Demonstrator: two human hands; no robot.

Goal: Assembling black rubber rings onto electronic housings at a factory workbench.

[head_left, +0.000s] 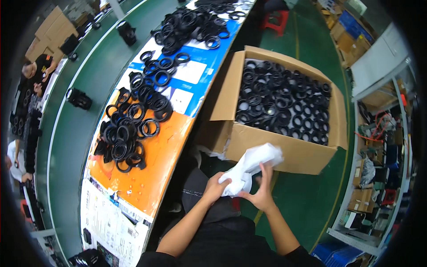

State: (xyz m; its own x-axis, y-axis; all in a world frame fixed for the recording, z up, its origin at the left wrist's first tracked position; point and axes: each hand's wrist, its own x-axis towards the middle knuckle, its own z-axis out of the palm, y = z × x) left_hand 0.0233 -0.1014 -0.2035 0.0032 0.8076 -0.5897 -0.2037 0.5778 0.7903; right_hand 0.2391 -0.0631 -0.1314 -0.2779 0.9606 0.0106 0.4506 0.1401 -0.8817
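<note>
Left fingers (226, 182) pinch a white sheet (243, 172), long axis slanting up-right, far end blurred; right fingers (266, 175) spread wide, perhaps touching it.

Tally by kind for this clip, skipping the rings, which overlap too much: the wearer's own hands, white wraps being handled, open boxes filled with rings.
Hands: 2 (left hand, right hand)
White wrap: 1
Open box: 1
Total: 4

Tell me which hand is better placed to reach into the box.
Probably the right hand: its fingers look spread and nearer the box, while the left hand grips the white wrap.
</note>
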